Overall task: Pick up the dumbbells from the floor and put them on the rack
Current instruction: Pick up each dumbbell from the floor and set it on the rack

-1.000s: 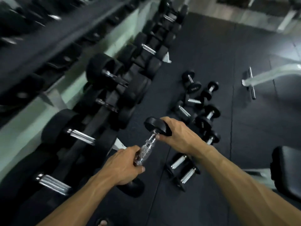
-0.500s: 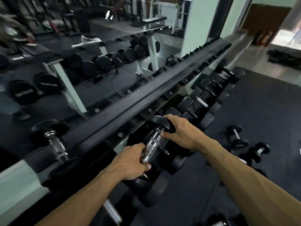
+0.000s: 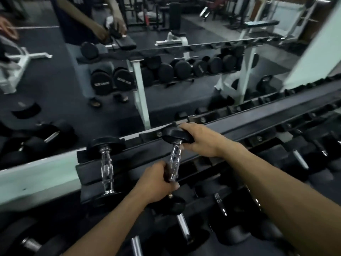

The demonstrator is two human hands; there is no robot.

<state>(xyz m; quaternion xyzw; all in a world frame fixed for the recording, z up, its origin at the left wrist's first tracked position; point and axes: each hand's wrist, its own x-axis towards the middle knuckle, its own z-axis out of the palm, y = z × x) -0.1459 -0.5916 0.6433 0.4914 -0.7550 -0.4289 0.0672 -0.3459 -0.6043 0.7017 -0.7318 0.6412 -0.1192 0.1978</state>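
Observation:
A small dumbbell (image 3: 175, 154) with black round heads and a knurled chrome handle is held over the top tier of the black rack (image 3: 239, 124). My left hand (image 3: 156, 182) grips the lower part of its handle. My right hand (image 3: 201, 141) curls over its far head at the rack's back rail. Its near head (image 3: 171, 205) shows below my left hand. Just to the left, another small dumbbell (image 3: 107, 169) lies across the same tier.
Lower tiers hold several bigger dumbbells (image 3: 302, 161) with chrome handles. A mirror behind the rack reflects the gym floor, a white-framed rack (image 3: 140, 89), benches and a person's arms (image 3: 103, 26). A pale wall ledge (image 3: 36, 180) runs at left.
The view swung up from the floor to the rack. Both hands carried the dumbbell up and forward, from above the floor to the top tier beside the resting dumbbell.

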